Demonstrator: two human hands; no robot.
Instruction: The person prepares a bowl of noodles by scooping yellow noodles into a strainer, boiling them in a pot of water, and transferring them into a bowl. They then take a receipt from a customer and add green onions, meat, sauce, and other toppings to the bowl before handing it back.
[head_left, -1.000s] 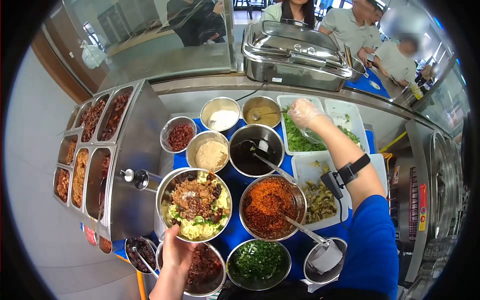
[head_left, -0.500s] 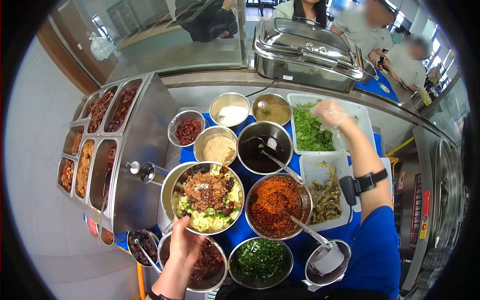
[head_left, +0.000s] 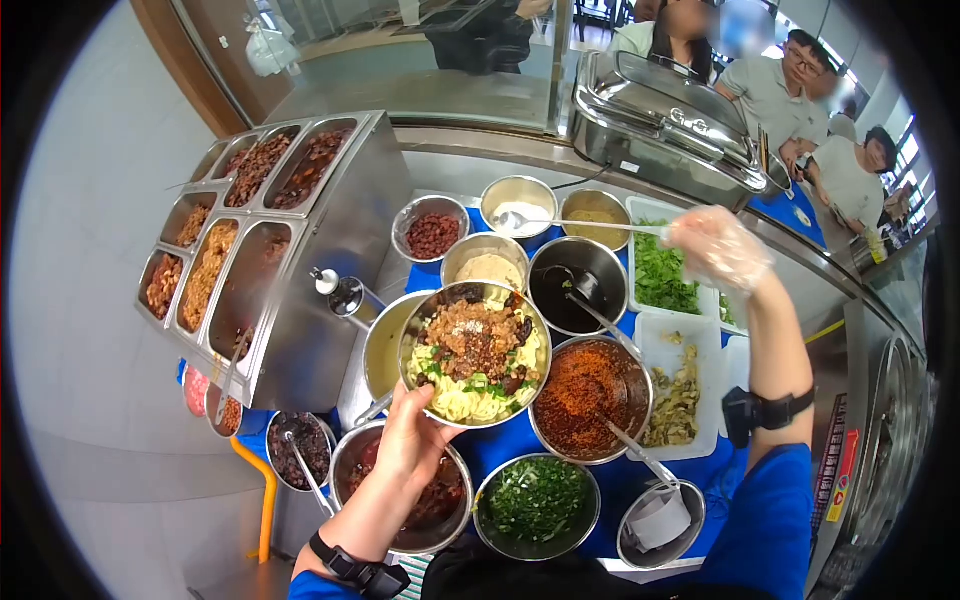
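Note:
My left hand grips the rim and underside of a steel bowl, tilted slightly toward me. Yellow noodles lie in it under brown minced topping, dark pieces and chopped greens. In a clear plastic glove, my right hand is closed on the handle end of a long spoon. The spoon's head is over the bowl of white powder, its handle crossing above a bowl of greenish-brown seasoning. Just below the right hand is a tub of leafy greens.
Around the held bowl stand chili flakes in oil, dark liquid, chopped green onion and pickled greens. A steel topping rack rises at left. A chafing dish and several people are beyond the counter.
My right hand has taken hold of the spoon and lifted it from the greenish-brown seasoning, its head now farther left over the white powder. The view has swung left; my left hand still holds the noodle bowl.

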